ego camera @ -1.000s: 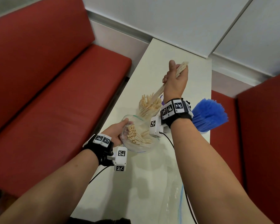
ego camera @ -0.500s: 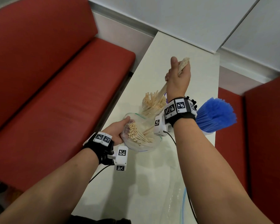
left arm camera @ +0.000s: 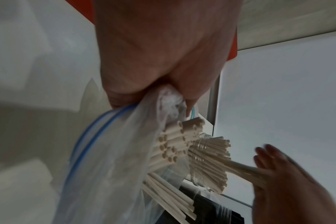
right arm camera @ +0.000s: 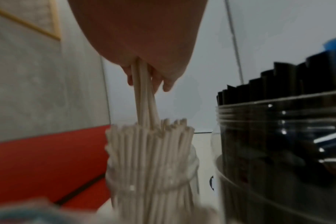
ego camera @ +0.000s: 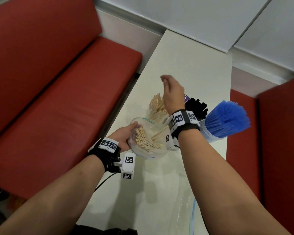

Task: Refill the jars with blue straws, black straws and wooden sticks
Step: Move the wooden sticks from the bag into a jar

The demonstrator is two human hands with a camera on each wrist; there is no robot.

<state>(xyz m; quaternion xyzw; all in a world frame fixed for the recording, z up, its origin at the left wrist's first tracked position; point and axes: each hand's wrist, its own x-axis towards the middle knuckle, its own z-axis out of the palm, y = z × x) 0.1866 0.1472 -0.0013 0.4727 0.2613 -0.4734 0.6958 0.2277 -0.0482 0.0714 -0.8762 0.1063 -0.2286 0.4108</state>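
Observation:
My left hand (ego camera: 126, 137) grips the mouth of a clear zip bag (ego camera: 148, 150) that holds wooden sticks (ego camera: 143, 139); the wrist view shows the same bag (left arm camera: 115, 151) bunched under the fingers. My right hand (ego camera: 169, 87) hovers over the jar of wooden sticks (ego camera: 156, 109), its fingers (left arm camera: 266, 153) spread and loose. A few sticks (right arm camera: 144, 98) still run from its palm down into that jar (right arm camera: 151, 159). Behind my right wrist stand the jar of black straws (ego camera: 196, 108) and the jar of blue straws (ego camera: 226, 117).
The white table (ego camera: 185, 61) is narrow and runs away to the wall. Red benches flank it on the left (ego camera: 58, 99) and the right (ego camera: 282, 150). Another clear zip bag (ego camera: 185, 214) lies flat at the near edge.
The right hand has gone from a fist round a bundle of sticks to loose fingers, and the stick ends no longer poke out above it. The left hand keeps holding the bag.

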